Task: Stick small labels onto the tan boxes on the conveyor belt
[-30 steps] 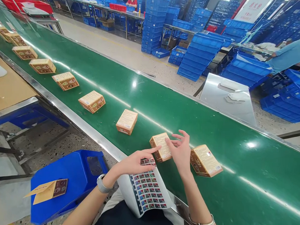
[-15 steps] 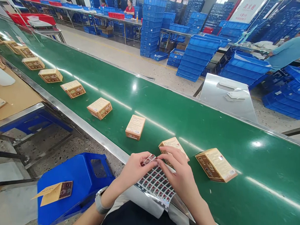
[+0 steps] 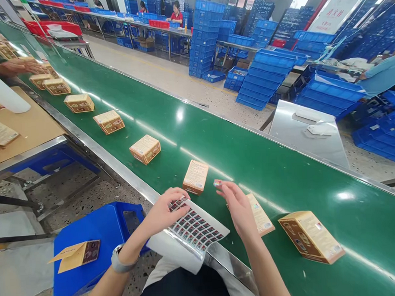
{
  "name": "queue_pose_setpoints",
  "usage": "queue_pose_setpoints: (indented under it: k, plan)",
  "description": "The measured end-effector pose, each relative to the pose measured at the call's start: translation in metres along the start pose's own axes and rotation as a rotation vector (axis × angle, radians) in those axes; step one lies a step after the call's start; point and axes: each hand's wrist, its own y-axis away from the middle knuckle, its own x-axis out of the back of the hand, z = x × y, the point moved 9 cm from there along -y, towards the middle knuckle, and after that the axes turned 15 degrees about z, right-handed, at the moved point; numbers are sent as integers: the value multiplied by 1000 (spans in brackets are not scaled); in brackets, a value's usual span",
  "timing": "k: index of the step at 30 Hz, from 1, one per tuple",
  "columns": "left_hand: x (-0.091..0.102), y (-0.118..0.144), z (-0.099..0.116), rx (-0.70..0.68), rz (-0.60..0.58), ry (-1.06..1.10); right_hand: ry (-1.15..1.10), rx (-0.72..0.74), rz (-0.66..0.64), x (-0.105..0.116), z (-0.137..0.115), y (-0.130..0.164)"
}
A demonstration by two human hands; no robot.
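Observation:
My left hand grips a sheet of small dark stickers by its upper left edge, with thumb on top. Between the thumb and finger of my right hand is a single small shiny sticker, held apart from the sheet. Just left of it, a brown and cream carton lies on the green conveyor belt. Another carton is partly hidden behind my right hand. Farther right sits a carton with a small sticker on its top face.
More cartons stand in a line up the belt. A blue stool at lower left bears an opened carton. At far left, another person's hand is over the belt. Blue crates are stacked beyond.
My right hand has moved away from the sheet with one sticker pinched in it. My left hand has shifted left with the sheet. The cartons have moved rightward along the belt.

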Motion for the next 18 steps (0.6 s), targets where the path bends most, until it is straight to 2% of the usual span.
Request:
queue_pose_setpoints:
  k: [3, 7, 10, 18]
  plan:
    - [5, -12, 3, -145, -43, -36, -99, -71, 11, -21, 22, -30]
    - [-21, -14, -6, -124, -199, 19, -93, -75, 64, -37, 38, -48]
    - [-36, -10, -5, -100, -253, 52, -56, -68, 109, -33, 41, -46]
    - [-52, -2, 7, -94, -344, 89, 89, 29, 147, -6, 34, -39]
